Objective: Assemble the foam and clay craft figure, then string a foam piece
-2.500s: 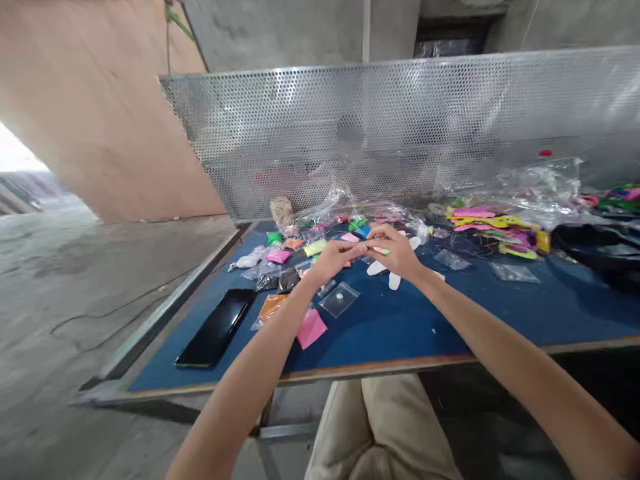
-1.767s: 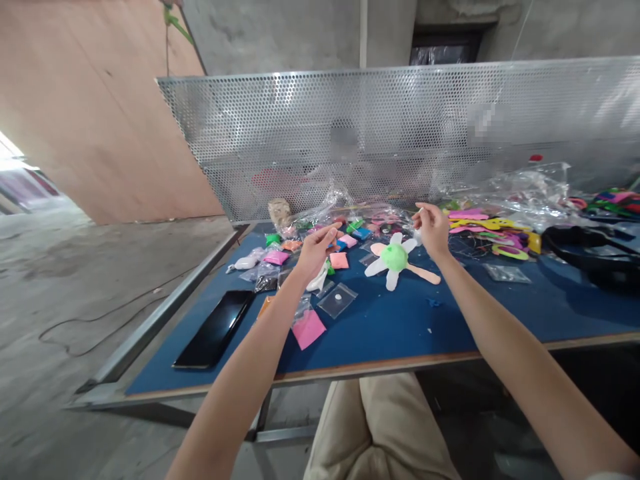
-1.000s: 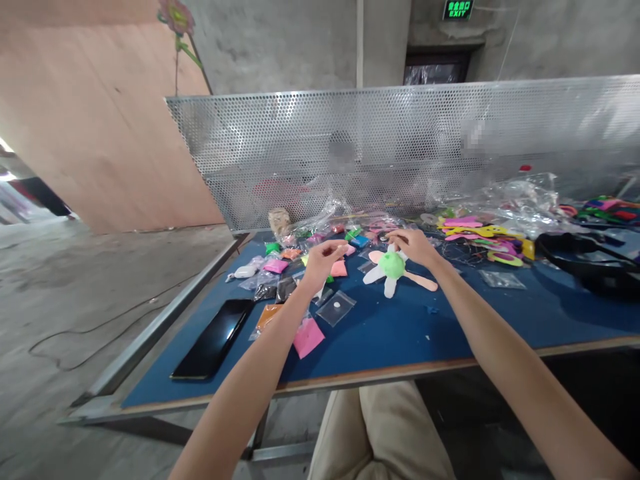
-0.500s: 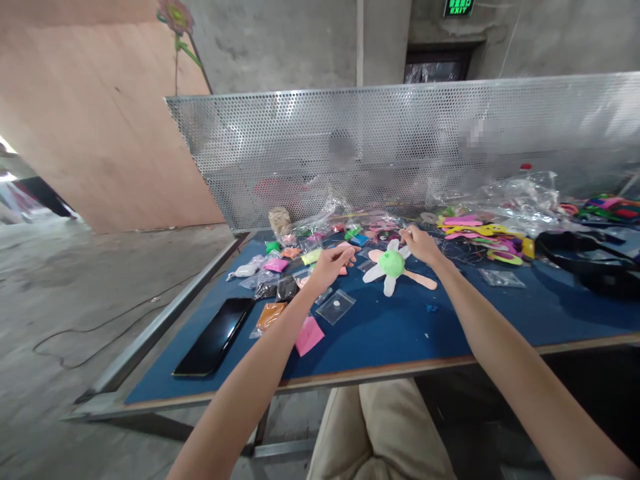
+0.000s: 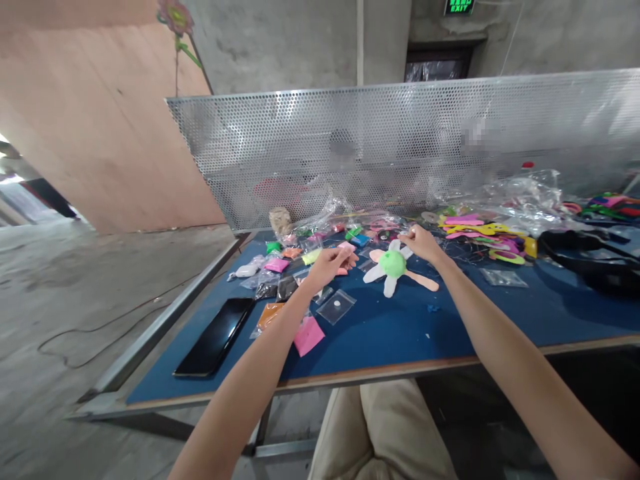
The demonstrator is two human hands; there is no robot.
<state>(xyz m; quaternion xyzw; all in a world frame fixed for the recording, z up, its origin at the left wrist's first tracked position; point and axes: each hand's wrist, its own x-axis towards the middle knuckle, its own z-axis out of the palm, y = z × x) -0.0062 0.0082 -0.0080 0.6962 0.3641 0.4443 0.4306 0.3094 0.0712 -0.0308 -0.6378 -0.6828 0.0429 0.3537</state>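
Note:
A clay flower with a green centre, white petals and a peach stem lies on the blue table top. My right hand sits just behind its upper petal, fingers pinched together on something I cannot make out. To the flower's left, my left hand hovers over small colour packets with its fingers curled loosely; what it holds, if anything, is hidden. Pink, green, yellow and orange clay packets lie scattered around both hands.
A black phone lies at the table's left. A pink packet and a clear zip bag sit near the front. Foam shapes and plastic bags pile at the right. A perforated metal screen stands behind.
Both hands parted from the flower, which now lies on the table. My right hand went to the back right, returned to the upper petal, and stays there. The left hand sank slightly.

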